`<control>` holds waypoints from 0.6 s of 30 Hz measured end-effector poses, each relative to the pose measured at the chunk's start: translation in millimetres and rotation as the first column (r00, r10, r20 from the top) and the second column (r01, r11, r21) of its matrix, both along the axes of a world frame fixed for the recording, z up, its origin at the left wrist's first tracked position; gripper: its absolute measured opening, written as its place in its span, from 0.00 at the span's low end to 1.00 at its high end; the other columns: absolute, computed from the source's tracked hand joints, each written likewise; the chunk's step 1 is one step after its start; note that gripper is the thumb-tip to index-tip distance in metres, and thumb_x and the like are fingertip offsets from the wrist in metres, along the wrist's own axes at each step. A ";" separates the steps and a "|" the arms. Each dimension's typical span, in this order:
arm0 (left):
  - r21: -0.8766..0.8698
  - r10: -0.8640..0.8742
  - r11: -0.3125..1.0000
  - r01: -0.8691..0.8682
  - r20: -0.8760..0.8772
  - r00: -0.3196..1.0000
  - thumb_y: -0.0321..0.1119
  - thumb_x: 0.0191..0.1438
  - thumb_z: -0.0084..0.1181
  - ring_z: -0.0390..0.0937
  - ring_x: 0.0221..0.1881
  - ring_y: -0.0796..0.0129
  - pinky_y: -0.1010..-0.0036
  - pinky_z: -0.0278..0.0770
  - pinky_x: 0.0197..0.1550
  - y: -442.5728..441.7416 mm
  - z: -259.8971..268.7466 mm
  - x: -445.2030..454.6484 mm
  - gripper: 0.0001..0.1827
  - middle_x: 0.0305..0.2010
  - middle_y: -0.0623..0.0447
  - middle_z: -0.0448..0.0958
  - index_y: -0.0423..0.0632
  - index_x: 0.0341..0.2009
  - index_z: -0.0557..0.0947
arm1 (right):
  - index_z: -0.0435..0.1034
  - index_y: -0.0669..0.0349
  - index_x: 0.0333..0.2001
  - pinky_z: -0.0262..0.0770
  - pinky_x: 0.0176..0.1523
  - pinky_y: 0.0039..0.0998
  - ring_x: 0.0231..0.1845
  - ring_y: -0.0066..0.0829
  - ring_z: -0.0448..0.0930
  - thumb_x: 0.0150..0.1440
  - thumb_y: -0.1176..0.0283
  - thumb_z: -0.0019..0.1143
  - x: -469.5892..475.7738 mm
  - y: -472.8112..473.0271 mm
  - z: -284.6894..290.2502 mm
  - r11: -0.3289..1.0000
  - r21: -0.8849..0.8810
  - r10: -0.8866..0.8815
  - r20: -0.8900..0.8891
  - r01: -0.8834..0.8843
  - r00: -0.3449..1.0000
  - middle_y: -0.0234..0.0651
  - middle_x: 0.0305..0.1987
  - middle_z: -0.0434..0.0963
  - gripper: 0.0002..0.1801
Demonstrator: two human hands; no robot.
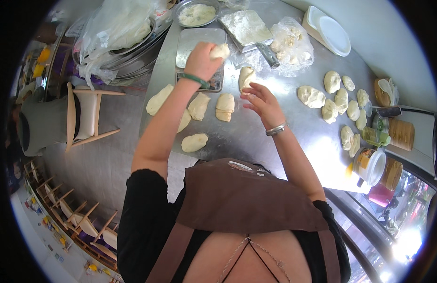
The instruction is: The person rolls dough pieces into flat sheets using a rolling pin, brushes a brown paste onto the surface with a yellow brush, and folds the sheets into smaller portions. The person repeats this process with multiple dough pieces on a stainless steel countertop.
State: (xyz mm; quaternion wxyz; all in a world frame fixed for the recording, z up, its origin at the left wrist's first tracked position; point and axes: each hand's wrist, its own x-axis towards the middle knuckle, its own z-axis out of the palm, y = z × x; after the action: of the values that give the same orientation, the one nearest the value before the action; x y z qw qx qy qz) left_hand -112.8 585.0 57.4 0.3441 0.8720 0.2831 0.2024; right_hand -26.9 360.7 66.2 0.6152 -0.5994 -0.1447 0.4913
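My left hand point(203, 62) grips a lump of dough point(220, 52) above a kitchen scale point(183, 46) with a flat metal plate. My right hand point(262, 102), fingers spread, is at the near end of a rolled piece of dough point(246, 78); whether the fingertips touch it I cannot tell. Between my forearms lie a folded dough piece point(225, 107) and a rougher dough lump point(199, 106). A smooth dough piece point(194, 142) sits closer to me, and a longer dough piece point(159, 100) lies left of my left forearm. My forearm partly hides another one.
At the back are a bowl of flour point(197, 15), a floured metal slab point(248, 28), a dark-handled tool point(268, 55) and a bag of dough scraps point(292, 42). Several dough lumps point(341, 100) lie right, near tubs point(370, 166). A chair point(87, 113) and a seated person point(46, 122) are left.
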 end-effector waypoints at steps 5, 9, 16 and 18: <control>-0.272 -0.160 0.939 0.210 0.196 0.967 0.34 0.45 0.63 0.77 0.36 0.55 0.67 0.76 0.36 -74.6 27.6 -18.1 0.19 0.36 0.46 0.77 0.40 0.42 0.78 | 0.60 0.66 0.57 0.70 0.54 0.31 0.55 0.31 0.73 0.57 0.74 0.50 -4.0 23.0 4.1 0.933 0.350 0.055 -0.374 0.086 0.926 0.41 0.53 0.72 0.24; -0.083 -0.100 0.991 0.105 0.061 0.993 0.33 0.45 0.64 0.75 0.31 0.64 0.72 0.73 0.32 -96.8 18.3 -30.4 0.19 0.32 0.48 0.77 0.41 0.43 0.78 | 0.65 0.68 0.52 0.71 0.51 0.30 0.48 0.29 0.75 0.57 0.76 0.47 -12.0 16.6 -3.3 0.982 0.137 -0.090 -0.285 0.133 0.954 0.38 0.48 0.75 0.17; -0.766 0.156 0.643 0.027 0.166 0.974 0.29 0.48 0.62 0.73 0.30 0.74 0.77 0.72 0.33 -107.3 9.6 -42.1 0.11 0.30 0.55 0.75 0.40 0.37 0.78 | 0.66 0.70 0.48 0.72 0.46 0.26 0.42 0.25 0.76 0.55 0.74 0.53 -17.7 11.3 -8.8 0.989 0.057 -0.133 -0.048 0.136 0.990 0.39 0.43 0.76 0.18; -0.651 0.118 0.758 0.049 0.211 0.970 0.28 0.50 0.59 0.73 0.30 0.75 0.77 0.72 0.32 -107.2 8.8 -45.7 0.09 0.30 0.55 0.75 0.40 0.36 0.78 | 0.67 0.70 0.48 0.72 0.46 0.26 0.41 0.25 0.76 0.55 0.73 0.55 -19.2 9.3 -8.5 0.991 0.057 -0.121 0.010 0.120 0.993 0.39 0.42 0.77 0.18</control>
State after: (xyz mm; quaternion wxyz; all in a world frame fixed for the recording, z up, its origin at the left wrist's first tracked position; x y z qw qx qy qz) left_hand -158.4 477.8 66.3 0.6533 0.6617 0.3083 0.2010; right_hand -46.1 369.9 57.8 0.6593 -0.5928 -0.1262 0.4449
